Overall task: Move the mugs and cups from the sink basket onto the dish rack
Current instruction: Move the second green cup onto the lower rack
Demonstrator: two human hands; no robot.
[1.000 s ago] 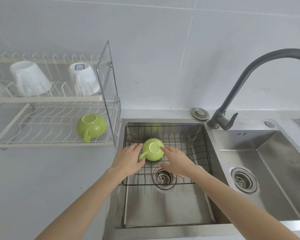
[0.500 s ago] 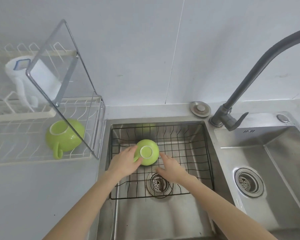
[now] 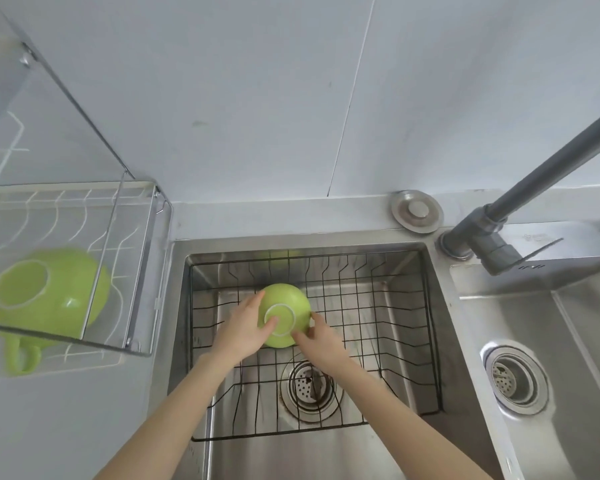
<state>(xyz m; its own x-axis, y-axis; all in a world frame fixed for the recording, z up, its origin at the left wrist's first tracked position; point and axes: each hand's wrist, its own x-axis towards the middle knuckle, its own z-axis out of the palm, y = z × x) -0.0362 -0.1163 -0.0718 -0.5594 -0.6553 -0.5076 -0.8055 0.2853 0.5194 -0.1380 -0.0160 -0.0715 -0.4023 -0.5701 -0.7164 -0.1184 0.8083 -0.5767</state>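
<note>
Since earlier frame, both hands closed in on green cup (image 3: 284, 315), inverted at frame centre in sink basket (image 3: 388, 327). Left hand (image 3: 241, 329) cups left side, thumb on base ring; right hand (image 3: 317, 337) fingers curled against lower right edge (lift not evident). Another green mug (image 3: 45, 299) sits on dish rack (image 3: 66, 209), frame left. Judged: one last cup left.

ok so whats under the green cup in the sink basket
The upside-down green cup, held by the left hand and right hand, sits over the black wire sink basket. The spot directly beneath the cup is covered from view.
</note>
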